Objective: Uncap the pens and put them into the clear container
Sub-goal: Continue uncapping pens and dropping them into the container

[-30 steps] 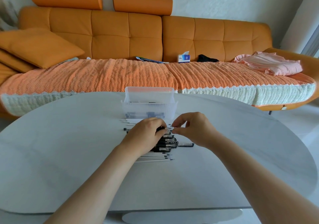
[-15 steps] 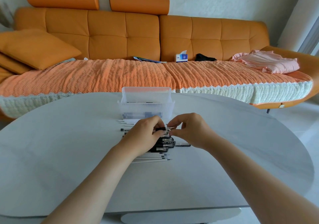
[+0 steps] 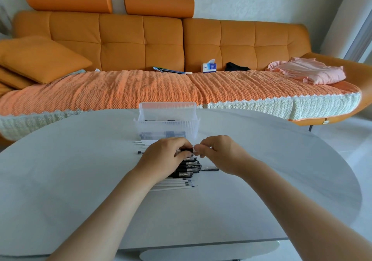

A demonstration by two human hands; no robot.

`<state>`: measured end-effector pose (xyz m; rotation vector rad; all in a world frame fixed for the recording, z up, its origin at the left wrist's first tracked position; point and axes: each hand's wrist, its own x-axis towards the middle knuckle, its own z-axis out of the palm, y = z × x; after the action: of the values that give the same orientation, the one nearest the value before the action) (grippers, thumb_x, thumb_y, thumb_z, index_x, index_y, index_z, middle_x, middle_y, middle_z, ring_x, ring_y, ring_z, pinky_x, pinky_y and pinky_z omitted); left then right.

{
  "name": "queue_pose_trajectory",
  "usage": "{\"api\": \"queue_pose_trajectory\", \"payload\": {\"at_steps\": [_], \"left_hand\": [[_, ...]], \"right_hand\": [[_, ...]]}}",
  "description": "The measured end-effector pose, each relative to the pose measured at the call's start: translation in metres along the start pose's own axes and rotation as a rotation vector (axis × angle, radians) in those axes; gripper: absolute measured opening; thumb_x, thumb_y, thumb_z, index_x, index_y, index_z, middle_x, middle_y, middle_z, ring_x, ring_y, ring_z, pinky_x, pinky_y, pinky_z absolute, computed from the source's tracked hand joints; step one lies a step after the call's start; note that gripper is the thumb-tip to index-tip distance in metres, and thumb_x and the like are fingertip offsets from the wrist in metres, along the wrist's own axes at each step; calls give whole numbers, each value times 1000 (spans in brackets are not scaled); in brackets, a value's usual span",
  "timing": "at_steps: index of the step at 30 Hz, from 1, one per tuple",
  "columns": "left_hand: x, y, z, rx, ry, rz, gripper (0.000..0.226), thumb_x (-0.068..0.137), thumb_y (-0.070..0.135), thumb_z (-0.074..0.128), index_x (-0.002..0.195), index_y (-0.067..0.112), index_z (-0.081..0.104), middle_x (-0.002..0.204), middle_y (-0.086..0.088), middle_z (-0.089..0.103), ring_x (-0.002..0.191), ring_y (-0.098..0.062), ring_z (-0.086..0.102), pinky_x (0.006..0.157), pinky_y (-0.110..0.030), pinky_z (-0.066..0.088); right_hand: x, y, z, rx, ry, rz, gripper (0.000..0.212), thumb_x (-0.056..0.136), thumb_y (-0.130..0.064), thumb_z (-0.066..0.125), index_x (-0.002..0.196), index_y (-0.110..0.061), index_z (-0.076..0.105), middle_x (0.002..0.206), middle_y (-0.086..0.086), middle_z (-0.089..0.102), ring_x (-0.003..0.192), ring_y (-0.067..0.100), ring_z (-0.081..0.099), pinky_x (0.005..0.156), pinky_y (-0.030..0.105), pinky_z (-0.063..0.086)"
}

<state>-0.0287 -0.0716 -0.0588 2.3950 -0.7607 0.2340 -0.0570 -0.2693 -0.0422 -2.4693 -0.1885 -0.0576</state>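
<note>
Left hand (image 3: 167, 158) has its grip curled round a black pen (image 3: 186, 150) while the right hand (image 3: 219, 154) pinches that pen's right end, both clamped on it just above the pile of pens (image 3: 188, 169). The clear container (image 3: 167, 127) stands just behind the hands, well in from the worktop (image 3: 80, 180) edges. The worktop runs wide on either side.

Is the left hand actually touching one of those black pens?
Touching. The head view shows the left hand with fingers and thumb curled round a black pen, whose end sticks out from the grip.
</note>
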Motion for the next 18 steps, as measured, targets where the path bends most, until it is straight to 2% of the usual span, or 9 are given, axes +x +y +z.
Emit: {"api": "queue_pose_trajectory", "payload": {"at_steps": [2, 4, 6, 8, 10, 13, 15, 18], "left_hand": [[1, 0, 0, 22, -4, 6, 6, 92, 38, 62, 96, 36, 66, 93, 23, 65, 87, 1, 58, 67, -15, 42], [1, 0, 1, 32, -6, 11, 7, 92, 37, 62, 97, 36, 66, 96, 22, 66, 87, 1, 58, 66, -12, 38], [2, 1, 2, 20, -12, 18, 7, 92, 36, 62, 98, 36, 66, 98, 22, 66, 88, 0, 58, 68, -16, 43], [3, 1, 4, 15, -16, 30, 7, 92, 35, 62, 98, 35, 66, 97, 21, 67, 88, -1, 59, 72, -22, 48], [4, 3, 5, 18, -14, 38, 6, 92, 35, 63, 97, 35, 66, 94, 21, 65, 85, 0, 58, 69, -21, 46], [5, 5, 6, 31, -11, 51, 6, 92, 34, 62, 96, 34, 66, 90, 20, 65, 83, 0, 57, 66, -20, 43], [6, 6, 7, 41, -7, 56, 7, 92, 34, 62, 98, 33, 66, 92, 19, 66, 84, -1, 57, 68, -22, 45], [7, 7, 7, 33, 1, 61, 7, 92, 34, 62, 97, 33, 66, 94, 19, 67, 83, 0, 57, 70, -22, 46]], "right_hand": [[0, 2, -2, -35, 16, -25, 20, 87, -55, 63, 87, -36, 68, 83, -16, 65, 58, 4, 55, 57, 19, 40], [0, 4, -4, -74, 39, -71, 17, 82, -49, 73, 93, -38, 65, 91, -18, 63, 64, -6, 55, 61, 16, 39], [0, 6, -5, -84, 51, -94, 11, 84, -37, 75, 88, -37, 64, 90, -18, 64, 66, -11, 54, 62, 16, 37], [0, 6, -6, -74, 33, -65, 5, 89, -37, 69, 85, -34, 66, 86, -19, 63, 63, -11, 54, 58, 16, 35], [-1, 7, -6, -63, 0, -32, 18, 94, -42, 59, 86, -30, 69, 80, -18, 62, 58, -5, 54, 57, 18, 36], [-3, 9, -7, -65, -20, -39, 30, 93, -55, 51, 96, -33, 71, 94, -16, 65, 67, -2, 56, 66, 22, 42], [-3, 10, -9, -68, 8, -69, 21, 88, -55, 60, 97, -37, 66, 96, -18, 64, 65, -4, 57, 62, 19, 42], [-2, 10, -11, -106, 48, -108, 7, 88, -36, 69, 89, -35, 62, 91, -18, 63, 66, -12, 53, 61, 16, 36]]}}
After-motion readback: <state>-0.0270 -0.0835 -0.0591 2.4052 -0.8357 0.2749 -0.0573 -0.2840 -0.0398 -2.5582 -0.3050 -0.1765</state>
